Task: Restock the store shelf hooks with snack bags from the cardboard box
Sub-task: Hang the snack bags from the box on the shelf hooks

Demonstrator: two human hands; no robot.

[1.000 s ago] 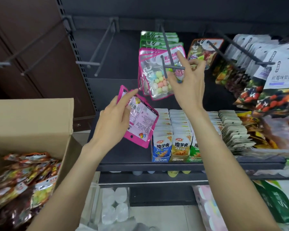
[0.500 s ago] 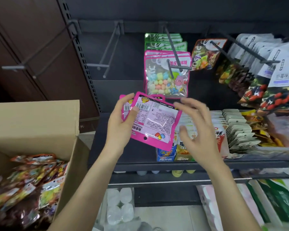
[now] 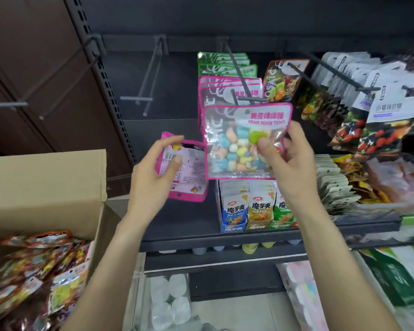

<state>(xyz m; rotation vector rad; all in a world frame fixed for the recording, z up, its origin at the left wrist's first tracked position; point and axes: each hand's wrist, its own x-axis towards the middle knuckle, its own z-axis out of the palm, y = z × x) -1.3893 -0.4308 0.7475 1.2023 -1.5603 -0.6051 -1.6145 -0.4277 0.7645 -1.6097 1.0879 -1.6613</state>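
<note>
My right hand [image 3: 289,161] grips a pink-edged clear bag of pastel candy balls [image 3: 237,142], front side facing me, just below the tip of a shelf hook [image 3: 239,77]. Several matching pink bags [image 3: 215,91] hang on that hook behind it. My left hand [image 3: 153,173] holds another pink bag [image 3: 189,177], back label facing me, to the left and lower. The cardboard box [image 3: 46,182] stands at lower left with several colourful snack bags [image 3: 34,271] inside.
Two bare hooks [image 3: 151,75] [image 3: 43,87] stick out at upper left. Green bags [image 3: 225,63] hang behind the pink ones, fruit-print bags [image 3: 285,80] and white-topped packs [image 3: 382,108] to the right. Below, a dark shelf [image 3: 184,225] carries boxed snack sachets [image 3: 258,206].
My right hand left the hook, came down to the bags in my left hand, took one and turned it front side out, raising it toward the hook. My left hand keeps one bag.
</note>
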